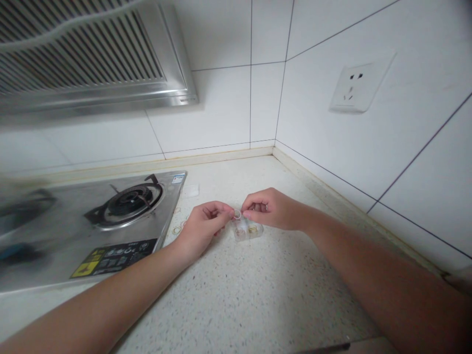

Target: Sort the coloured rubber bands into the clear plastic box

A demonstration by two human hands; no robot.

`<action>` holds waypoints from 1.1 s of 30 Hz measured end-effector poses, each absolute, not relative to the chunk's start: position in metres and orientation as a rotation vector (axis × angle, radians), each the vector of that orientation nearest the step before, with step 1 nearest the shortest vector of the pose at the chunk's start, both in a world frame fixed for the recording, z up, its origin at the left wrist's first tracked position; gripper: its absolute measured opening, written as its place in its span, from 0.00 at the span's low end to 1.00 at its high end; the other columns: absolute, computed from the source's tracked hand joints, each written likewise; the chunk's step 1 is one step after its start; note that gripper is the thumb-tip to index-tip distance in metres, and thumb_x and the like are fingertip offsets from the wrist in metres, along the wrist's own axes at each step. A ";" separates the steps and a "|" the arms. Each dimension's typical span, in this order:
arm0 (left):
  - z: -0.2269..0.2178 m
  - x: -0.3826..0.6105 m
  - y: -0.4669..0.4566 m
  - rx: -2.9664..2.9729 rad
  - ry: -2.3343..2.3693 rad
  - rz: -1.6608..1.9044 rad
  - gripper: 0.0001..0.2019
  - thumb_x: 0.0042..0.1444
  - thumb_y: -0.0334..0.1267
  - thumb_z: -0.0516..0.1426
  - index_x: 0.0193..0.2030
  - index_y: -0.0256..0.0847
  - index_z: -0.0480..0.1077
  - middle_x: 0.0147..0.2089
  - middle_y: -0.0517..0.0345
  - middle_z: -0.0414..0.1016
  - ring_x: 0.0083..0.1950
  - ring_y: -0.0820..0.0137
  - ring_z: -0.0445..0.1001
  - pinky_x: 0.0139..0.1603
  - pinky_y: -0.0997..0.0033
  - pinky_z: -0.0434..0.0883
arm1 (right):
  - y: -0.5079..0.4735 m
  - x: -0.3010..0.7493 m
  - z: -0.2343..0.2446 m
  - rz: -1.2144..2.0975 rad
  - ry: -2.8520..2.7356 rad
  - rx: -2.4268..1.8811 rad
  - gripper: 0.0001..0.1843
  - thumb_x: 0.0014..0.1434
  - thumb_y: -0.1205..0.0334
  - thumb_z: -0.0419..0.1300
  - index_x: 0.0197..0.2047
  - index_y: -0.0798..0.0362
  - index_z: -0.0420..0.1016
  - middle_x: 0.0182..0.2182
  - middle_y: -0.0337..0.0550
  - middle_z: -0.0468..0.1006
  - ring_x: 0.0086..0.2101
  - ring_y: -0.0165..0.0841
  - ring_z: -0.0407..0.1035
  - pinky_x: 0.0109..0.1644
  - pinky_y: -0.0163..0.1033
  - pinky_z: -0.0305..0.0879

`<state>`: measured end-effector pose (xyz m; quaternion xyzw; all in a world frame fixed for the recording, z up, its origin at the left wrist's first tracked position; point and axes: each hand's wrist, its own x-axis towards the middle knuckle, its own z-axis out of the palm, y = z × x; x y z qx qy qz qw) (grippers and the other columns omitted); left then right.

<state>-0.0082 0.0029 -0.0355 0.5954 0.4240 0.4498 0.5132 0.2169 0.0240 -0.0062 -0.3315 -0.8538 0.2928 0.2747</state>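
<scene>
Grip: left hand [204, 221] and right hand [275, 211] closed, pinching pale ring [237, 218] from opposite sides | ring: by clear box's [249, 238] far edge, on desk [236, 295] | risk: slipping fingertips could drop it | around: loose rings [177, 233] near stove [147, 231], left hand perhaps blocking some; clear flat piece [191, 190] beyond
</scene>
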 end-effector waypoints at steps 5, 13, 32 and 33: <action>-0.037 -0.007 0.003 1.467 1.022 1.081 0.16 0.52 0.49 0.67 0.35 0.36 0.77 0.23 0.62 0.67 0.22 0.78 0.57 0.22 0.75 0.52 | 0.019 0.211 -0.007 0.901 -2.236 -0.823 0.15 0.61 0.51 0.65 0.37 0.56 0.81 0.26 0.39 0.76 0.26 0.26 0.64 0.29 0.32 0.58; -0.037 -0.008 0.001 1.478 0.963 1.059 0.16 0.52 0.49 0.68 0.34 0.37 0.75 0.25 0.62 0.69 0.22 0.78 0.58 0.23 0.75 0.54 | 0.021 0.211 -0.008 0.854 -2.209 -0.831 0.14 0.62 0.52 0.65 0.36 0.56 0.81 0.25 0.39 0.76 0.25 0.25 0.64 0.29 0.32 0.57; -0.038 -0.007 0.001 1.447 0.949 1.063 0.16 0.52 0.47 0.69 0.34 0.36 0.73 0.24 0.65 0.65 0.21 0.80 0.56 0.20 0.77 0.51 | 0.022 0.212 -0.006 0.831 -2.204 -0.810 0.13 0.61 0.53 0.66 0.35 0.57 0.80 0.25 0.38 0.75 0.26 0.25 0.63 0.29 0.32 0.58; -0.038 -0.007 0.001 1.447 0.950 1.060 0.16 0.52 0.47 0.69 0.34 0.36 0.73 0.24 0.65 0.65 0.21 0.80 0.56 0.20 0.77 0.51 | 0.022 0.213 -0.006 0.834 -2.202 -0.809 0.13 0.61 0.53 0.66 0.35 0.57 0.80 0.25 0.38 0.75 0.26 0.25 0.63 0.28 0.32 0.57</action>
